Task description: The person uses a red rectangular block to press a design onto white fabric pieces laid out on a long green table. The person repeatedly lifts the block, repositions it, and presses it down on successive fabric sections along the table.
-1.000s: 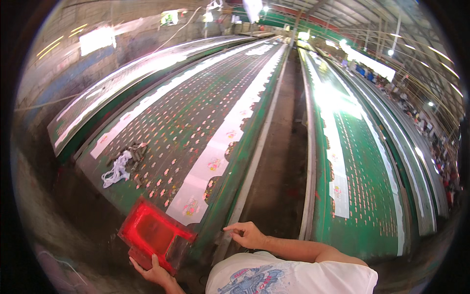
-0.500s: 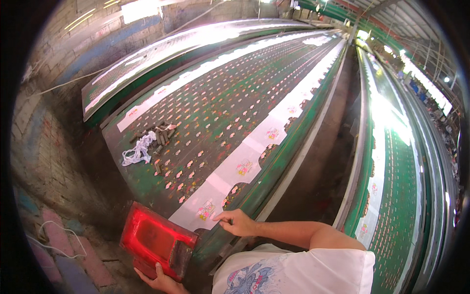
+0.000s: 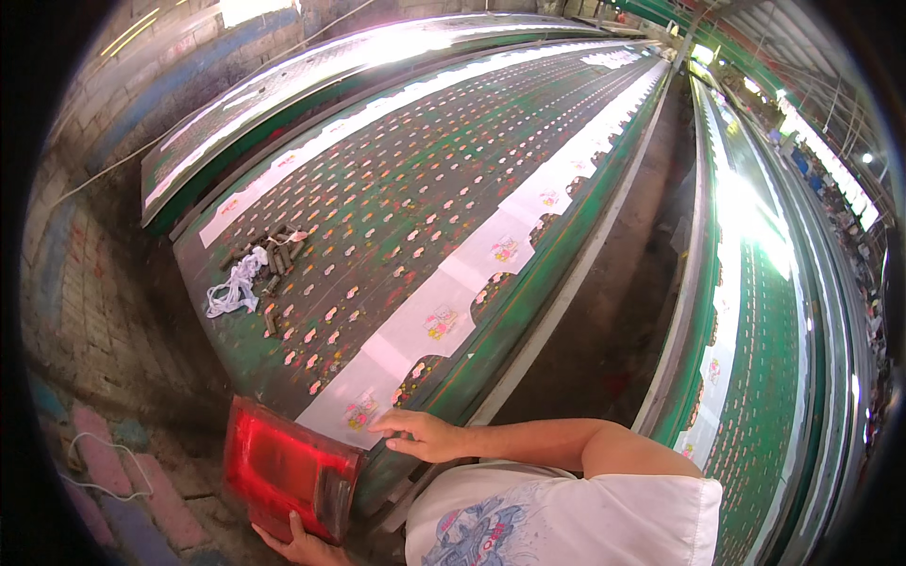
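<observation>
My left hand grips the near edge of a screen-printing frame with red ink in it, thumb on top. The frame is tilted beside the near end of a long printing table. A dark bar, perhaps a squeegee, lies at its right side. My right hand is over the near end of a white fabric strip, fingers stretched out and slightly bent, holding nothing. Whether the fingertips touch the fabric I cannot tell. Beneath them is a small pink and yellow printed motif.
White cloth strips and a heap of short dark rolls lie on the table's left part. Another long table runs along the right past a dark aisle. A brick wall stands at left.
The view has shifted, so the table appears farther left and higher. My right hand remains by the strip's near end, its fingers more spread. The frame's tilt has changed in my left hand.
</observation>
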The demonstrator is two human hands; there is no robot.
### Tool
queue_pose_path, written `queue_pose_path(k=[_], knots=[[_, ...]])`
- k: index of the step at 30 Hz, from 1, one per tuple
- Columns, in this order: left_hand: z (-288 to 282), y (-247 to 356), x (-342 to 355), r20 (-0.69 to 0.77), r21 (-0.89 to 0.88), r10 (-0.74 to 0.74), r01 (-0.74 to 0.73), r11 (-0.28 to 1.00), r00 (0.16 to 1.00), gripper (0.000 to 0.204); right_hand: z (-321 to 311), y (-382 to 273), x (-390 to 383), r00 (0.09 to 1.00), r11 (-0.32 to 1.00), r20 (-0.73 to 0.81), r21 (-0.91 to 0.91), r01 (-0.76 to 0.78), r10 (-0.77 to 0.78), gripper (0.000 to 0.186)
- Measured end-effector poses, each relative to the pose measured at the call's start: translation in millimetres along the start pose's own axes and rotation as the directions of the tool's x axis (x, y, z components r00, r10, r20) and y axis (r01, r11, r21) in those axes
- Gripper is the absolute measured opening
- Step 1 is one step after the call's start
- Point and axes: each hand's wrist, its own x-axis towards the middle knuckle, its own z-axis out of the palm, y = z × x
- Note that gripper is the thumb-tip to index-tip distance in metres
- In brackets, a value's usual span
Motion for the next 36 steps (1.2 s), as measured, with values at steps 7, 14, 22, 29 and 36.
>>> queue_pose_path(k=[7,14,22,29,36], knots=[[70.2,43.3,-19.4,0.124,-0.08,-0.012,0.023,0.997,0.992,0.09,-22.9,-10.4,18.3,0.979,0.981,-0.104,0.07,0.183,-0.175,0.053],[61.5,72.1,13.1,0.214,-0.14,0.182,-0.154,0.978,0.96,0.093,5.8,-52.7,54.1,0.988,0.988,0.042,0.04,0.147,-0.148,0.063],[118.1,154.3,68.2,0.246,-0.162,0.43,-0.401,0.902,0.869,0.096,-23.0,-138.9,122.0,0.975,0.98,-0.129,0.061,0.19,-0.181,0.06],[134.9,116.7,66.9,0.248,-0.038,0.516,-0.524,0.851,0.82,0.099,-30.0,-118.1,112.1,0.969,0.983,-0.187,0.057,0.172,-0.159,0.055],[97.9,-48.6,-30.2,0.385,0.095,0.214,-0.27,0.958,0.898,0.098,-21.4,16.5,-5.8,0.951,0.97,-0.198,0.102,-0.222,0.239,0.054]])
